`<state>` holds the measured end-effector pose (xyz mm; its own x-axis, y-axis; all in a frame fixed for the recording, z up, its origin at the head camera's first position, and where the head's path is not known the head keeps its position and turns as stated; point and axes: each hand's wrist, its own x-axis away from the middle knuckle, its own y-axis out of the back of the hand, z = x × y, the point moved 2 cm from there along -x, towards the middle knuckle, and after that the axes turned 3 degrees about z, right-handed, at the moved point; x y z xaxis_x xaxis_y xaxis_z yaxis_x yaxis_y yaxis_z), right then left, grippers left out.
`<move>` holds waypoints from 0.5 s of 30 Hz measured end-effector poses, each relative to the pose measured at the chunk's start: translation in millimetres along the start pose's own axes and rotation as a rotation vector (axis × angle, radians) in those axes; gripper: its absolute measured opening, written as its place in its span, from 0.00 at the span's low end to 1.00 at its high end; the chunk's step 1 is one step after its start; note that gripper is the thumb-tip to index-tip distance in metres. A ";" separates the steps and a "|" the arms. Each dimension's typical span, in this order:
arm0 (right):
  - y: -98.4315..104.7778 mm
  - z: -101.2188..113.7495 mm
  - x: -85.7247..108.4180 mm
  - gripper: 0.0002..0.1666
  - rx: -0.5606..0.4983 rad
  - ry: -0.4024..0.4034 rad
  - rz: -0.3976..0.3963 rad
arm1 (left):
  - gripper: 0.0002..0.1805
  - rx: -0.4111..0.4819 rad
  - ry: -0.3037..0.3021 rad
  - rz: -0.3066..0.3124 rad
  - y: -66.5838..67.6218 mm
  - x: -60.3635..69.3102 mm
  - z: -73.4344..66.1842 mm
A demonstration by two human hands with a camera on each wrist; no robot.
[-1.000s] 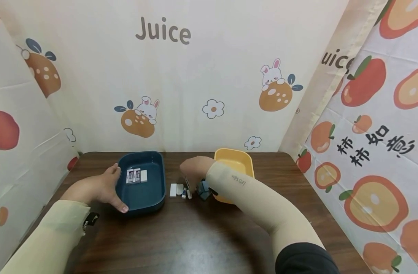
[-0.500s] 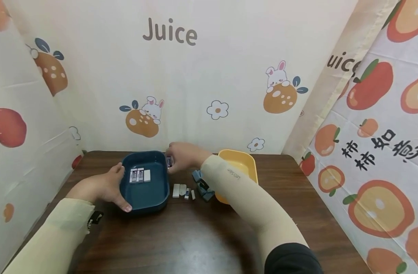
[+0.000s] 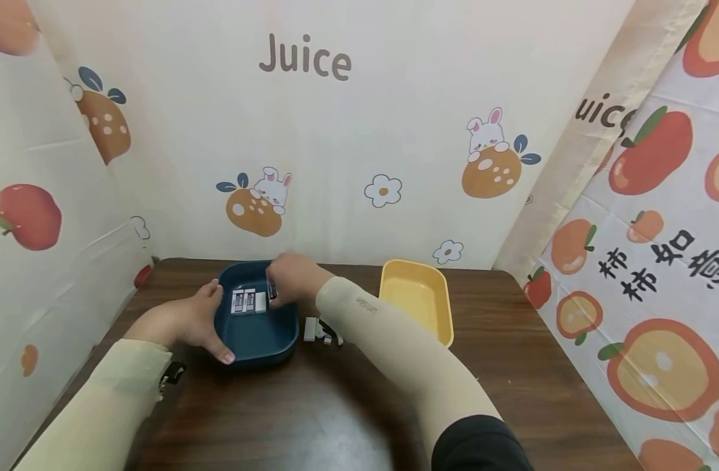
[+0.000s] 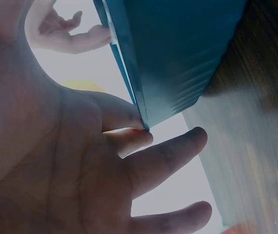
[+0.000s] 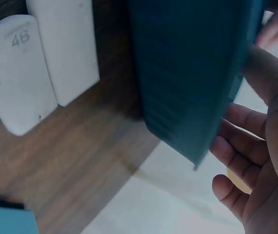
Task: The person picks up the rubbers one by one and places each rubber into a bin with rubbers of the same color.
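A dark blue tray (image 3: pixel 256 350) stands on the left of the table. Inside it lie two erasers with black-and-white printed sleeves (image 3: pixel 243 301) beside a plain white eraser (image 3: pixel 260 302). My left hand (image 3: pixel 185 320) rests against the tray's left rim, its fingers spread and its thumb at the front corner. Over the tray's right side, my right hand (image 3: pixel 297 278) pinches an eraser with a dark printed sleeve (image 3: pixel 272 292), mostly hidden by the fingers. On the table close to the tray are a white block eraser (image 5: pixel 63 48) and a rounded eraser marked 4B (image 5: pixel 14 73).
A yellow tray (image 3: pixel 447 307) stands to the right, partly behind the right forearm. In the right wrist view a light blue block (image 5: pixel 9 219) shows on the table. Patterned cloth (image 3: pixel 335 163) hangs behind and at both sides of the brown table (image 3: pixel 277 418).
My right hand has moved from the small items on the table, left over the blue tray's rim, carrying the sleeved eraser. My left hand stays at the tray. The head view has shifted slightly.
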<state>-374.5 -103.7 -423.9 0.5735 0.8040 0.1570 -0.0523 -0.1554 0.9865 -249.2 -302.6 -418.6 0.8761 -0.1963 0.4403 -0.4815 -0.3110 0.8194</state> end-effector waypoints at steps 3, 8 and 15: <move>-7.2 2.4 -6.4 0.22 0.044 0.005 0.021 | 0.94 0.004 -0.003 0.001 0.0 0.7 -0.1; -11.8 6.2 -12.2 0.21 0.078 -0.003 0.048 | 0.95 0.003 -0.003 -0.003 0.8 2.6 -0.9; -16.5 12.6 -19.6 0.25 0.126 -0.041 0.096 | 0.93 0.018 0.014 0.004 1.3 4.8 -3.2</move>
<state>-374.6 -124.1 -443.9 0.6043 0.7581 0.2452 -0.0065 -0.3030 0.9530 -245.5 -300.9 -414.3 0.8743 -0.1845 0.4489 -0.4853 -0.3274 0.8107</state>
